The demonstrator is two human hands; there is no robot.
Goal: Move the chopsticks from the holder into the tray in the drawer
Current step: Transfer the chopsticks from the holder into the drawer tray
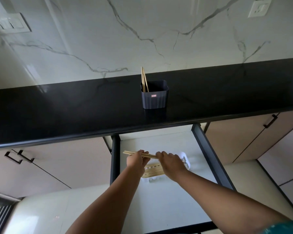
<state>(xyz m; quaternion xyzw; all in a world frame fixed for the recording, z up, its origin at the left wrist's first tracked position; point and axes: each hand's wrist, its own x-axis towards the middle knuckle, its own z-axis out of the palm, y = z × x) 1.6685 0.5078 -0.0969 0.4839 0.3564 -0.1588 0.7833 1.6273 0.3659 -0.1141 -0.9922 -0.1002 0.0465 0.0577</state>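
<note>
A dark grey holder stands on the black counter with a few wooden chopsticks leaning at its left side. Below, the drawer is pulled open. Inside it lies a white tray with several chopsticks laid flat in it. Both hands hold a bundle of chopsticks level just above the tray: my left hand grips its left part, my right hand grips its right part. The bundle's left tips stick out past my left hand.
The black counter runs across the view below a marble wall. Closed cabinet fronts with black handles flank the drawer. Dark drawer rails stand on both sides. A wall socket sits at the upper right.
</note>
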